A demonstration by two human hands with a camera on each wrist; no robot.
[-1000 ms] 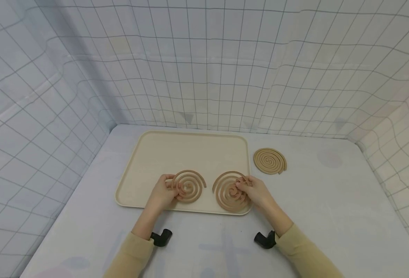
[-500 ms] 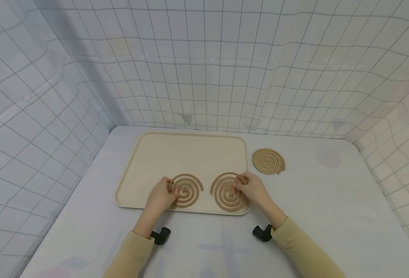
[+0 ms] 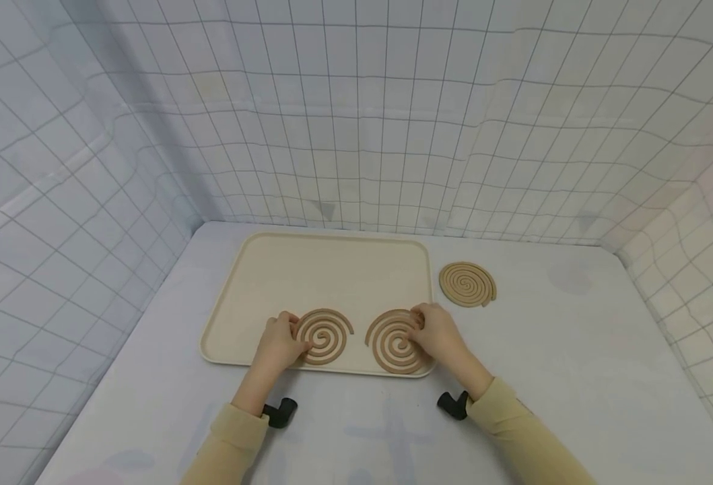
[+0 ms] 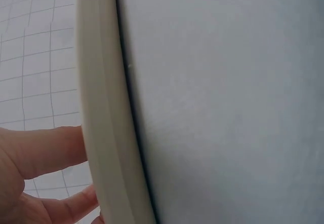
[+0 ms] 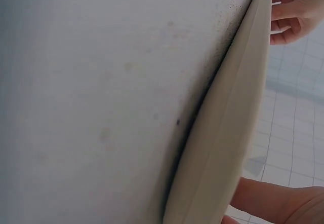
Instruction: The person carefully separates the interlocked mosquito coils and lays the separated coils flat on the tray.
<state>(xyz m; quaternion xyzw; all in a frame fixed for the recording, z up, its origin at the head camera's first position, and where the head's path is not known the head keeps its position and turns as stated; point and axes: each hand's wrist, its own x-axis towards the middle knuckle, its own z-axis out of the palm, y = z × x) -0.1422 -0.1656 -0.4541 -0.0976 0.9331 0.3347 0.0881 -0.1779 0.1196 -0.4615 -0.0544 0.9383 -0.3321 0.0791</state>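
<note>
In the head view, two brown mosquito coils with open gaps between their rings lie flat at the front of a cream tray (image 3: 332, 269). My left hand (image 3: 279, 343) holds the left mosquito coil (image 3: 322, 337) by its left side, thumb in front and fingers behind. At the tray's right front corner, my right hand (image 3: 442, 335) grips the right mosquito coil (image 3: 392, 367) near its right edge. Both wrist views look at the tray's outer side, which hides the coils; the left thumb (image 4: 45, 150) and right thumb (image 5: 268, 198) show beyond the rim.
A third, tightly wound mosquito coil (image 3: 468, 284) lies on the white-covered table (image 3: 550, 350), just right of the tray. White cloth with a grid net (image 3: 356, 135) stands behind the table and on both sides.
Both hands have lowered their coils from just above the tray onto its front part, shifting slightly left and nearer. The third coil stays where it lay.
</note>
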